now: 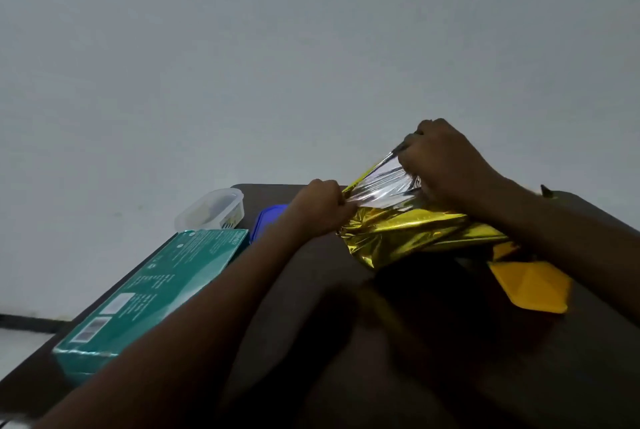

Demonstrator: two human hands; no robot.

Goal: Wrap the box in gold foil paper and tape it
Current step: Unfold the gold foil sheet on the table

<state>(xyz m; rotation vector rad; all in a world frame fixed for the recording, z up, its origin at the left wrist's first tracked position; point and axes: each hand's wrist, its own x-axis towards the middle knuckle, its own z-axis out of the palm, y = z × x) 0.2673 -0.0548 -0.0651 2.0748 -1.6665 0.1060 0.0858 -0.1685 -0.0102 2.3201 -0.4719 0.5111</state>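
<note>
Both hands are closing on the gold foil paper. The left hand is making a fist around one bunched edge of the sheet, fingers curled tight, so its grip is holding the foil. The right hand is sitting higher and further back, fingers curled over and pinching another part of the same edge; its grip is likewise clamping the foil. Between the two fists the sheet is stretching taut, showing its silvery side there, while the gold side is crumpling below and draping down onto the dark bench. The foil is lying right of centre, under the right forearm.

Just beside the foil's near right edge, a flat yellow piece is resting on the bench, partly under that forearm. The teal box is lying flat along the bench's left edge, well apart from the foil and left of the left forearm. Beyond it, a clear plastic tub is standing at the far corner, with a blue lid near it, partly hidden behind the left wrist.
</note>
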